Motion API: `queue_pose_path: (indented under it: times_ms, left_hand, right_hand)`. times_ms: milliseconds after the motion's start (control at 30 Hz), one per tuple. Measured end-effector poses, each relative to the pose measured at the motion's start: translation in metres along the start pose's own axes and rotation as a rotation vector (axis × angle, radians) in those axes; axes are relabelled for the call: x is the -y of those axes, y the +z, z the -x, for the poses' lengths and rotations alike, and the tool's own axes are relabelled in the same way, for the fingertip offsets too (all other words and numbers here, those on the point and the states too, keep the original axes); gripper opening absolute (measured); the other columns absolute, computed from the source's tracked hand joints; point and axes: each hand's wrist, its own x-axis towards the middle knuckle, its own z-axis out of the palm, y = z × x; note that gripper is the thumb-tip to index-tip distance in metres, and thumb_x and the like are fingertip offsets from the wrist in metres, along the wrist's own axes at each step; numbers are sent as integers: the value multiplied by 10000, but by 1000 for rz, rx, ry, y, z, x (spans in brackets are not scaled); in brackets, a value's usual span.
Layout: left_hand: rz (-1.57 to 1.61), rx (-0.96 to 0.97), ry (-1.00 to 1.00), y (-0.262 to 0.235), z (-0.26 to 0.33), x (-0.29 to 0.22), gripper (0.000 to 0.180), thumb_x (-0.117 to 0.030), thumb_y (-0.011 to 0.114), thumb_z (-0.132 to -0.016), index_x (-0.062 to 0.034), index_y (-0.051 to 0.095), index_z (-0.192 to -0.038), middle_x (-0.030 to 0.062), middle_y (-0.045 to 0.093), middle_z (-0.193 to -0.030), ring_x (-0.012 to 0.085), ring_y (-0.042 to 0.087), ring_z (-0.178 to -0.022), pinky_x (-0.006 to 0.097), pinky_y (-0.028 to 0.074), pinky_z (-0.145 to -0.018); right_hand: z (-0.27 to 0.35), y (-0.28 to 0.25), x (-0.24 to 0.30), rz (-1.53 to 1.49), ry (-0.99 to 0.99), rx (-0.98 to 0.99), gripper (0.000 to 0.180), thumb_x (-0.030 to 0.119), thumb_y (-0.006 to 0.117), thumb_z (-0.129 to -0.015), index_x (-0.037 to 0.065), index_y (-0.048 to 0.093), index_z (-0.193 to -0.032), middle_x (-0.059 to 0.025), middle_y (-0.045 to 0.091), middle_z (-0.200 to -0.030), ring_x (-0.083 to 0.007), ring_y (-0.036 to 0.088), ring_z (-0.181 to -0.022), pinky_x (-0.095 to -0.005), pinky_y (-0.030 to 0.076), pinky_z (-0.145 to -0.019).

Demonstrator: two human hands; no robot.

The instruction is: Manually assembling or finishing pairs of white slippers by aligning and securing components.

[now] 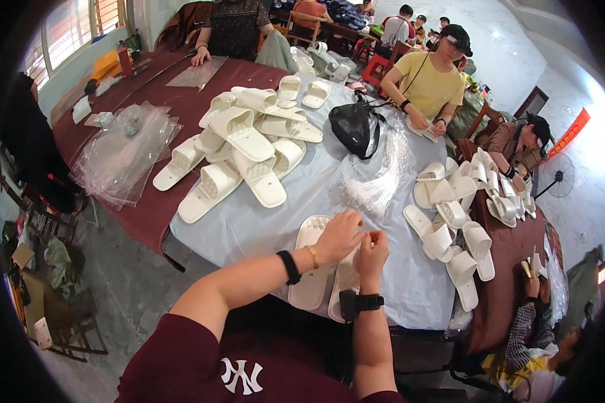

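Two cream slippers lie side by side at the table edge in front of me, the left slipper [305, 289] showing more than the right slipper [337, 303]. Over their strap ends my left hand [337, 236] and my right hand [372, 255] meet, fingertips close together. Both hands are closed in a pinch; anything between the fingers is too small or hidden to make out. Just beyond them lies a bundle of thin clear strands [376, 188]. A large pile of cream slippers [238, 134] is heaped to the far left of my hands.
More slippers [450, 215] are spread to the right. A black bag [353, 127] rests beyond the strands. Clear plastic bags [124, 158] lie on the maroon cloth [175, 107] at left. Co-workers sit around the table, one in a yellow shirt [427, 84], another at lower right [528, 356].
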Motion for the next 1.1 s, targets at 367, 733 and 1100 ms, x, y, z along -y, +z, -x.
queue_pose_path:
  times_ms: [367, 733, 1100]
  left_hand:
    - [-291, 387, -211, -54, 91, -36, 336, -359, 586, -866, -25, 588, -903, 182, 632, -702, 352, 632, -657, 445, 501, -585]
    - [-395, 352, -297, -48, 82, -24, 286, -266, 611, -780, -1, 551, -869, 200, 628, -695, 373, 628, -649, 461, 501, -580]
    - [-478, 38, -186, -152, 13, -12, 229, -122, 588, -739, -72, 624, -960, 214, 632, -816, 393, 610, -766, 458, 497, -679]
  right_hand:
    - [10, -49, -41, -444, 270, -65, 166, 119, 531, -898, -11, 601, -974, -52, 610, -889, -115, 541, -781, -247, 444, -725]
    - [56, -36, -16, -492, 203, 94, 187, 191, 504, -966, 41, 613, -987, -3, 610, -884, -68, 532, -728, -206, 430, -602]
    - [55, -55, -19, -677, 427, -7, 208, 191, 507, -964, 13, 608, -998, -47, 624, -916, -97, 575, -743, -226, 478, -632]
